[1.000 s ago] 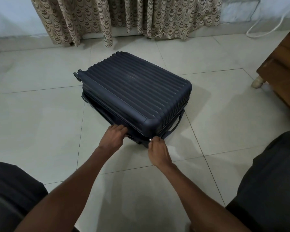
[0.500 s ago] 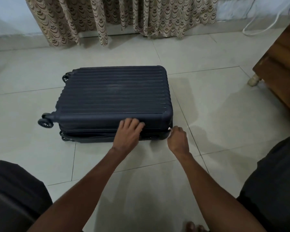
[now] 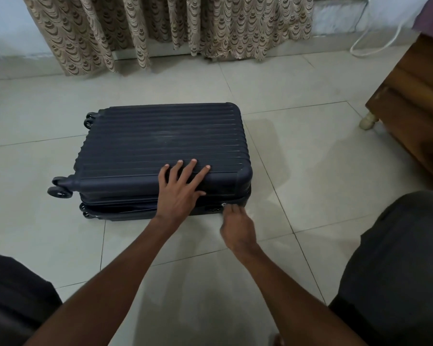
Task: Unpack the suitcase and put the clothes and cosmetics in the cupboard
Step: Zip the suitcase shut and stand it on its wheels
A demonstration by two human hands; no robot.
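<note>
A dark navy ribbed hard-shell suitcase lies flat and closed on the tiled floor, wheels at its left end. My left hand rests on its near top edge with fingers spread straight. My right hand is at the near right corner, fingers curled and pinching the small metal zipper pull on the side seam. The zip looks partly undone along the near side, where the seam gapes a little. The contents are hidden.
A patterned beige curtain hangs against the far wall. Wooden furniture with a pale foot stands at the right. A white cable trails by the wall. My knees in dark clothing frame the bottom corners.
The suitcase has been turned from a slanted position to lie square with its long side toward me. My left hand moved up onto the lid and spread flat; my right hand stayed at the zipper.
</note>
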